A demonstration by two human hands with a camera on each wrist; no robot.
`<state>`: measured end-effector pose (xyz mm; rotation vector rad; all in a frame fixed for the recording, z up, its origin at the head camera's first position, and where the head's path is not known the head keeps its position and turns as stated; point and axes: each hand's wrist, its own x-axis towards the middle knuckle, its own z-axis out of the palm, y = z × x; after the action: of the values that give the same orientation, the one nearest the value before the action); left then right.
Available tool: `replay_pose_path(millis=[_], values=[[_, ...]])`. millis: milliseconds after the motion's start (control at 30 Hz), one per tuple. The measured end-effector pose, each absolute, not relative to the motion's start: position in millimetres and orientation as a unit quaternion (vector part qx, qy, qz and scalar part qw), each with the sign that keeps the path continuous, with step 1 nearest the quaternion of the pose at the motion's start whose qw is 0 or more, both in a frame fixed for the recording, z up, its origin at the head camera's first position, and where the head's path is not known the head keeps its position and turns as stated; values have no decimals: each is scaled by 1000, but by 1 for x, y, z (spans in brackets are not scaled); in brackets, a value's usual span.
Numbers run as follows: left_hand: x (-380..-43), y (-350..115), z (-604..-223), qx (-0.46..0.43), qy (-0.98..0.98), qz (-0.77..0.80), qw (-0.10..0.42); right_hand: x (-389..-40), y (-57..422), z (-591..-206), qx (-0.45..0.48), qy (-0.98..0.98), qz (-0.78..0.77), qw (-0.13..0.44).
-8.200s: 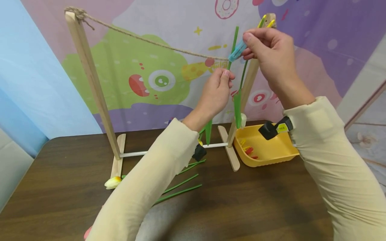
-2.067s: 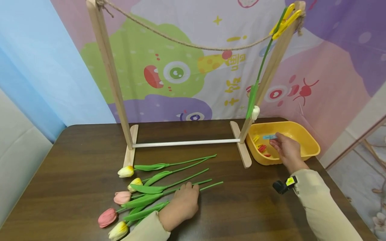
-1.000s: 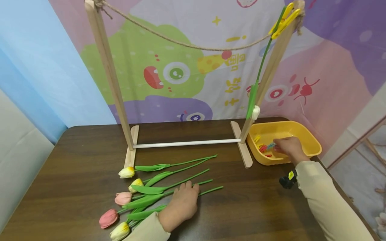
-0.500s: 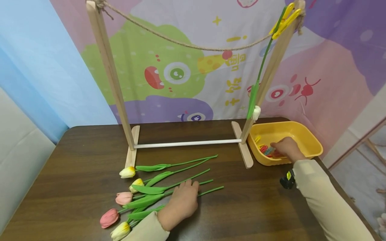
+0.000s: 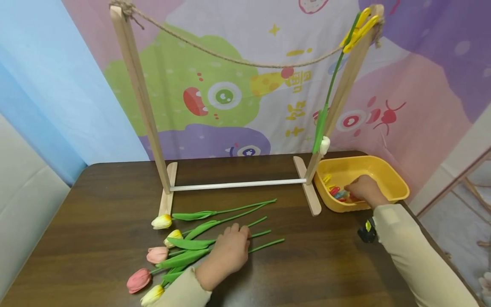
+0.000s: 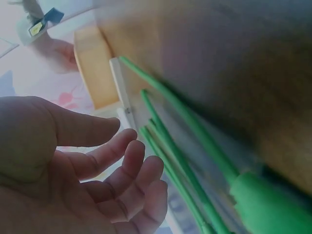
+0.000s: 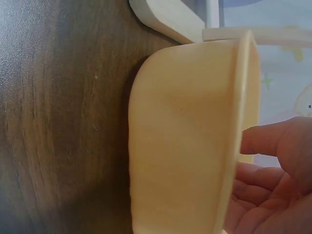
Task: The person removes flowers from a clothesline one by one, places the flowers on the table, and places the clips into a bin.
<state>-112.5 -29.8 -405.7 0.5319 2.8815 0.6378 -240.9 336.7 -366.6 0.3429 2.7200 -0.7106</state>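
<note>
My left hand (image 5: 231,249) is over the green stems of several artificial tulips (image 5: 188,244) lying on the table. In the left wrist view its fingers (image 6: 131,156) curl loosely beside the stems (image 6: 180,117), holding nothing. My right hand (image 5: 365,189) reaches into the yellow basin (image 5: 391,179), close to a blue clothespin (image 5: 339,195) among red clothespins (image 5: 334,190). The basin wall (image 7: 180,141) hides its fingertips in the right wrist view, so a grip cannot be confirmed. A yellow clothespin (image 5: 358,34) fixes one white tulip (image 5: 324,146) head-down on the rope (image 5: 245,62).
A wooden frame (image 5: 142,102) with a white crossbar (image 5: 238,185) stands at the back of the table (image 5: 299,273), in front of a cartoon-print cloth (image 5: 230,42). The basin touches or nearly touches the frame's right foot (image 5: 308,192).
Both hands have come down from the rope, where the right held the blue clothespin by a stem. That clothespin has been lowered into the basin. The left hand has shifted slightly over the stems.
</note>
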Motion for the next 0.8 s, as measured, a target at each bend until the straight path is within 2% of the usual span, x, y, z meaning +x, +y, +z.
replay_pose_path(millis=[433, 800], values=[[-124, -39, -383, 186, 940, 283, 38, -226, 329, -335, 104, 953, -275, 75], [-143, -38, -357, 195, 912, 356, -49, -211, 310, -297, 66, 947, -311, -31]])
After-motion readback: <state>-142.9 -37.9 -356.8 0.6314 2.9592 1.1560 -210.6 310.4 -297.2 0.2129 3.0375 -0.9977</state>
